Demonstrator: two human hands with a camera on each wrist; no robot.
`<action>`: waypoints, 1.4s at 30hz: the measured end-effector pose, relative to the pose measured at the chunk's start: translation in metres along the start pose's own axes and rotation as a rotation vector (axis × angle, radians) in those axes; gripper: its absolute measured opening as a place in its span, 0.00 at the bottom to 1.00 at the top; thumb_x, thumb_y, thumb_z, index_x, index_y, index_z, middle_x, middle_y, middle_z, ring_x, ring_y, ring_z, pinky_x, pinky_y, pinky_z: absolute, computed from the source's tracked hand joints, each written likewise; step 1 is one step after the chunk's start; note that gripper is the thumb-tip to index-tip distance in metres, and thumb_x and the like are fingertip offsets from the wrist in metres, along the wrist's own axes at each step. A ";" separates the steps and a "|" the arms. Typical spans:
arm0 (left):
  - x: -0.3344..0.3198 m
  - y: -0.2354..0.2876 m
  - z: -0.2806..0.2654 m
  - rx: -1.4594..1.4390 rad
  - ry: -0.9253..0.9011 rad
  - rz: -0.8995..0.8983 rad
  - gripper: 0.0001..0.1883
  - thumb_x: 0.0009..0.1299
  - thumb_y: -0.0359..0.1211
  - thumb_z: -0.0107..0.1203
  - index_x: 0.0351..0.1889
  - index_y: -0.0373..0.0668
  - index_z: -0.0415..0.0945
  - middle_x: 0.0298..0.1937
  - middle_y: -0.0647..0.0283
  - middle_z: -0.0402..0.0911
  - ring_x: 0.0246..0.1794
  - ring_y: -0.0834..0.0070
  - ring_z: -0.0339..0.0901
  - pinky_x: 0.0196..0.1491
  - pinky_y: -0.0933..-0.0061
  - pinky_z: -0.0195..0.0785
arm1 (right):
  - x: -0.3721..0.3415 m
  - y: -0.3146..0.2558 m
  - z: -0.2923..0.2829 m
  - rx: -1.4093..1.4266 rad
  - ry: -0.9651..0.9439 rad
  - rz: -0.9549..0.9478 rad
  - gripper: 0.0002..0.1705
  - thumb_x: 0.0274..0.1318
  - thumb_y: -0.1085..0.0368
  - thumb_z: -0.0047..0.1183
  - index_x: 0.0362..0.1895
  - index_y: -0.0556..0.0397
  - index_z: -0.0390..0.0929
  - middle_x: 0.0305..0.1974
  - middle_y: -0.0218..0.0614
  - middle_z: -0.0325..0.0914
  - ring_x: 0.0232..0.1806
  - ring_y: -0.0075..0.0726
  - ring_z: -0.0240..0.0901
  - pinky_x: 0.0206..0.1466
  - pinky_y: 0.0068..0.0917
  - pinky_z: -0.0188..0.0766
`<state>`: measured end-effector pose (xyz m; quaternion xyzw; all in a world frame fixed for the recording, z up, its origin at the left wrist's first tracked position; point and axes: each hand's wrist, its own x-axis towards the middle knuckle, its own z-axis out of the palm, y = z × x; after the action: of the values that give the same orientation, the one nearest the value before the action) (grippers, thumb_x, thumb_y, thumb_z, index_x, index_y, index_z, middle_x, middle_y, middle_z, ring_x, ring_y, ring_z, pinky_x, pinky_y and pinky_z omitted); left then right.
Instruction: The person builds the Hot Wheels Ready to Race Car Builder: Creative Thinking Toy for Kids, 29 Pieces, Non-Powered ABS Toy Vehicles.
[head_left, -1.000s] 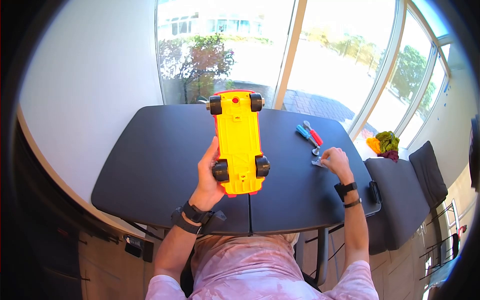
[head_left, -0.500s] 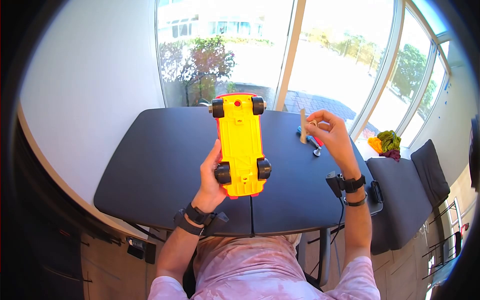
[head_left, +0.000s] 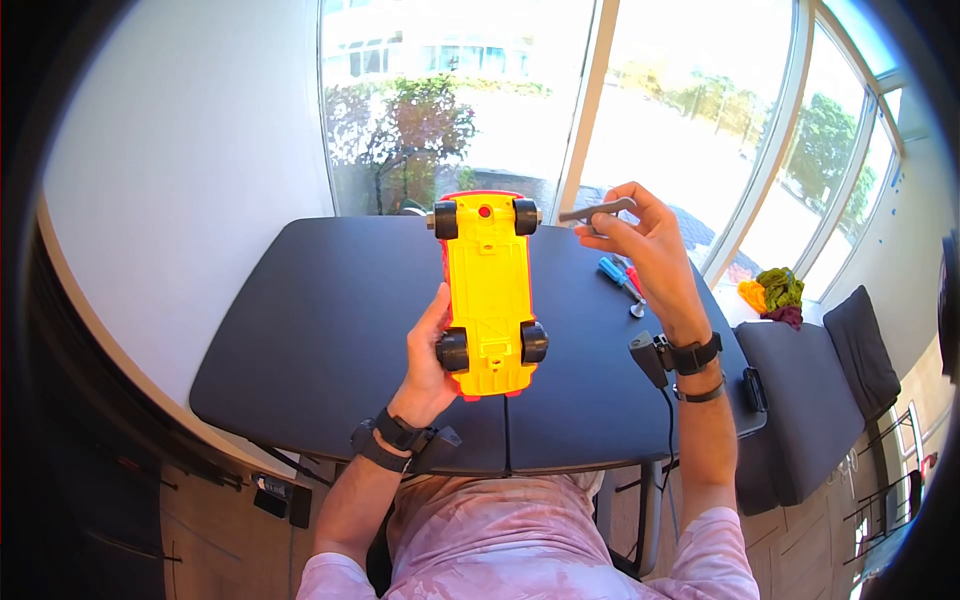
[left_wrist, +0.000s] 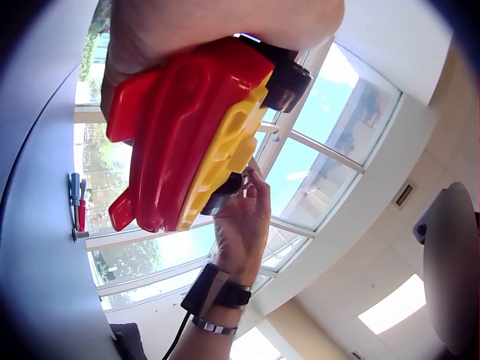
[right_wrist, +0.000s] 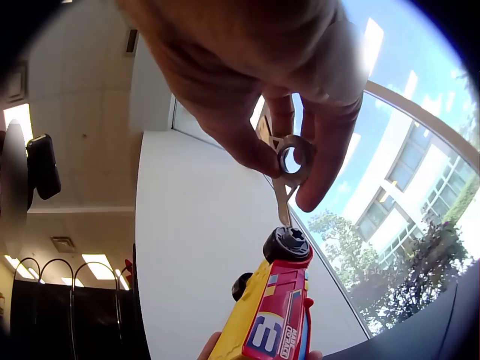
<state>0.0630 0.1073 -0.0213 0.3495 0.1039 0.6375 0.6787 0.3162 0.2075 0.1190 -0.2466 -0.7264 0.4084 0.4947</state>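
My left hand grips a toy car near its lower end, above the table. Its yellow underside faces the head camera; the red body shows in the left wrist view. Black wheels sit at its corners, and the far pair has hub pieces sticking out sideways. My right hand pinches a flat grey strip with a ring on it, between thumb and fingers. The strip's tip points at the car's far right wheel, close beside it in the right wrist view.
A blue-handled tool and a red-handled tool lie on the dark table, beyond my right forearm. Large windows stand behind it. To the right are a grey bench and a bundle of coloured cloth.
My right hand has lifted the grey strip from the tabletop, turned it and brought it up and left toward the car's far wheel. My left hand holds the car nearly still.
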 end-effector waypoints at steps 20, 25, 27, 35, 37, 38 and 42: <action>-0.002 0.000 0.003 0.012 0.019 -0.013 0.38 0.88 0.61 0.44 0.83 0.45 0.69 0.73 0.53 0.85 0.66 0.57 0.88 0.69 0.48 0.82 | 0.048 0.010 0.064 0.071 -0.039 -0.022 0.15 0.72 0.58 0.70 0.53 0.56 0.91 0.39 0.31 0.90 0.41 0.18 0.80 0.46 0.19 0.71; -0.001 0.000 0.001 0.016 0.019 0.002 0.36 0.88 0.60 0.45 0.82 0.45 0.70 0.72 0.55 0.85 0.66 0.61 0.88 0.69 0.51 0.82 | 0.054 0.021 0.075 0.124 -0.104 0.030 0.14 0.73 0.60 0.70 0.54 0.55 0.91 0.38 0.33 0.91 0.39 0.20 0.83 0.42 0.20 0.74; -0.001 0.000 0.002 0.026 0.035 0.011 0.36 0.88 0.60 0.46 0.82 0.45 0.71 0.72 0.56 0.85 0.65 0.62 0.88 0.69 0.52 0.82 | 0.054 0.023 0.078 0.088 -0.087 0.042 0.14 0.73 0.61 0.70 0.54 0.55 0.91 0.38 0.34 0.91 0.39 0.20 0.83 0.40 0.20 0.74; -0.002 0.002 0.004 0.015 0.031 0.001 0.35 0.88 0.59 0.46 0.81 0.45 0.71 0.73 0.56 0.85 0.65 0.62 0.89 0.70 0.54 0.81 | 0.055 0.029 0.085 0.027 -0.044 -0.049 0.13 0.73 0.64 0.69 0.55 0.56 0.90 0.42 0.32 0.91 0.38 0.20 0.84 0.43 0.21 0.80; -0.001 0.000 0.002 0.025 0.060 -0.007 0.35 0.88 0.59 0.46 0.82 0.45 0.71 0.72 0.56 0.85 0.65 0.61 0.89 0.70 0.53 0.81 | 0.055 0.026 0.084 -0.002 -0.046 -0.038 0.13 0.73 0.65 0.68 0.56 0.57 0.91 0.44 0.32 0.91 0.39 0.20 0.84 0.44 0.21 0.81; 0.000 0.000 0.001 0.030 0.074 -0.011 0.36 0.88 0.59 0.46 0.82 0.45 0.70 0.72 0.56 0.86 0.65 0.61 0.89 0.69 0.53 0.81 | 0.054 0.026 0.084 -0.017 -0.062 -0.017 0.13 0.74 0.63 0.68 0.56 0.56 0.91 0.45 0.33 0.91 0.42 0.21 0.84 0.46 0.21 0.80; 0.000 0.002 0.000 0.012 0.027 -0.040 0.37 0.88 0.60 0.46 0.83 0.44 0.69 0.71 0.54 0.86 0.65 0.60 0.89 0.68 0.52 0.82 | 0.053 0.023 0.082 -0.075 -0.093 0.040 0.13 0.77 0.61 0.66 0.57 0.53 0.91 0.47 0.36 0.92 0.49 0.23 0.85 0.51 0.22 0.77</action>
<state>0.0616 0.1070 -0.0206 0.3427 0.1240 0.6279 0.6877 0.2190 0.2315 0.1128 -0.2603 -0.7582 0.4018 0.4427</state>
